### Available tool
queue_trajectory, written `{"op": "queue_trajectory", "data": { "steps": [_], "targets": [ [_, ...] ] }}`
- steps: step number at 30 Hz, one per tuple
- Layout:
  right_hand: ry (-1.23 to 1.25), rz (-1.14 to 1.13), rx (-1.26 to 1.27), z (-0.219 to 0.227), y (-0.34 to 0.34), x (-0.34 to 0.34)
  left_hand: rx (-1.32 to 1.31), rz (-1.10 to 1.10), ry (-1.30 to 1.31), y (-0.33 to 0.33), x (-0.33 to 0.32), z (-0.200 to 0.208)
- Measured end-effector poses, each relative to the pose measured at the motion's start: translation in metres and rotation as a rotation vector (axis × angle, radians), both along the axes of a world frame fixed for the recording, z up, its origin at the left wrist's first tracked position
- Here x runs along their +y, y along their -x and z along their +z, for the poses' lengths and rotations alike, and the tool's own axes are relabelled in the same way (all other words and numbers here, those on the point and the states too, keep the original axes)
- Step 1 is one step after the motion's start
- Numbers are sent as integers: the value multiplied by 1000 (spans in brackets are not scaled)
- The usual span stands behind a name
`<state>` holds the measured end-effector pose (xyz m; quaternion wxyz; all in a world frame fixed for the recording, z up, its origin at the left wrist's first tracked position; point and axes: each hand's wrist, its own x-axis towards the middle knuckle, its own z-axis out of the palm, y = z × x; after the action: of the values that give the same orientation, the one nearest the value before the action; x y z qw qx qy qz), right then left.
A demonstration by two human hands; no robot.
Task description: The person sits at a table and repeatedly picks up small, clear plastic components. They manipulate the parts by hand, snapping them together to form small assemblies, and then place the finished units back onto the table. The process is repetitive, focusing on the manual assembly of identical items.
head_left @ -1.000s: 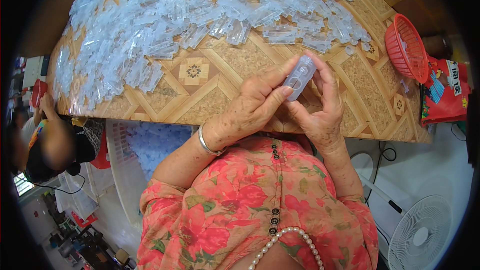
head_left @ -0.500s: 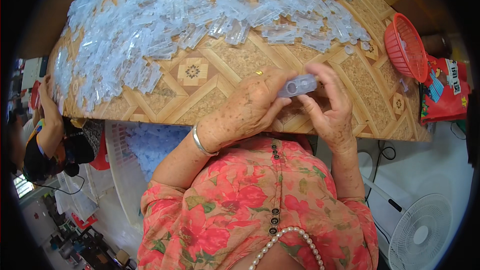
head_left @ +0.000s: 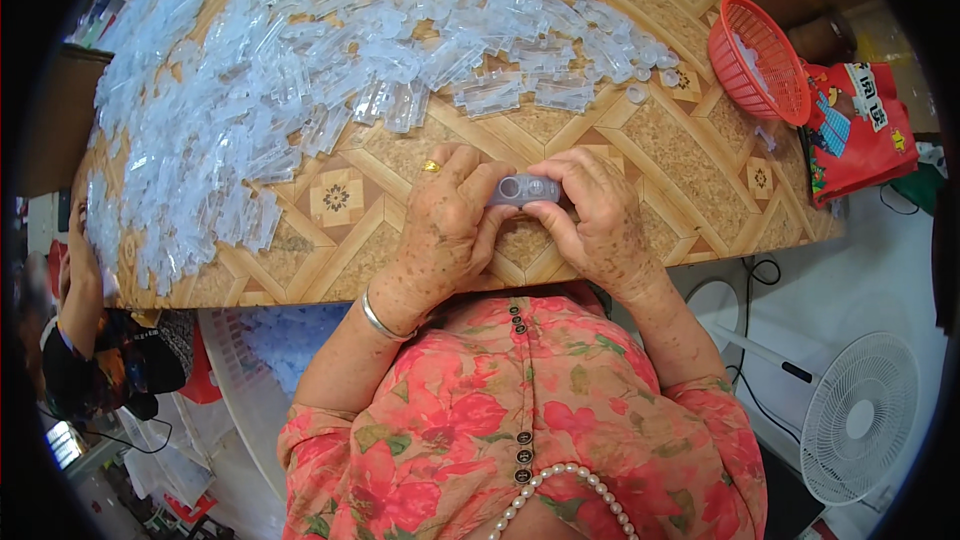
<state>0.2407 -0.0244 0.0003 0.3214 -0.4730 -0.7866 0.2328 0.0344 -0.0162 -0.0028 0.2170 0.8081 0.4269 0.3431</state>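
Observation:
A small oblong plastic part, translucent bluish grey with a round ring near one end, is held level just above the near side of the table. My left hand pinches its left end between thumb and fingers. On the other end, the thumb and fingers of my right hand are closed. Fingertips cover both ends of the part. Beyond my hands lies a wide spread of clear flat plastic pieces, heaped over one another.
A red plastic basket with a few pieces inside stands at the right, beside a red printed bag. Below the table edge are a large white basket of bluish pieces and a white fan. Another person's arm rests at the far left.
My right hand has come in from beside the part and closed on its right end. Both hands have shifted left in the picture as the view moved, and the part is now more level.

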Motion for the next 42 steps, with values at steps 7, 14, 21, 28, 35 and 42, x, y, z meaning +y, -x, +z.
{"op": "queue_trajectory", "data": {
  "steps": [7,14,21,28,35,42],
  "targets": [
    [-23,-139,-99,25,-31,28,-104,-12,-36,2,0,-5],
    [-122,-253,-358,7,-75,65,-107,-7,-17,4,0,-4],
    [12,-225,-257,13,-64,45,-115,-8,-14,6,0,-5],
    [479,-107,-29,26,-56,33,-122,2,-10,7,0,-4],
    [494,-192,-109,29,-62,46,-121,5,-33,6,0,-4],
    [369,-235,-58,30,-53,40,-116,7,-21,7,0,-4]
  ]
}}
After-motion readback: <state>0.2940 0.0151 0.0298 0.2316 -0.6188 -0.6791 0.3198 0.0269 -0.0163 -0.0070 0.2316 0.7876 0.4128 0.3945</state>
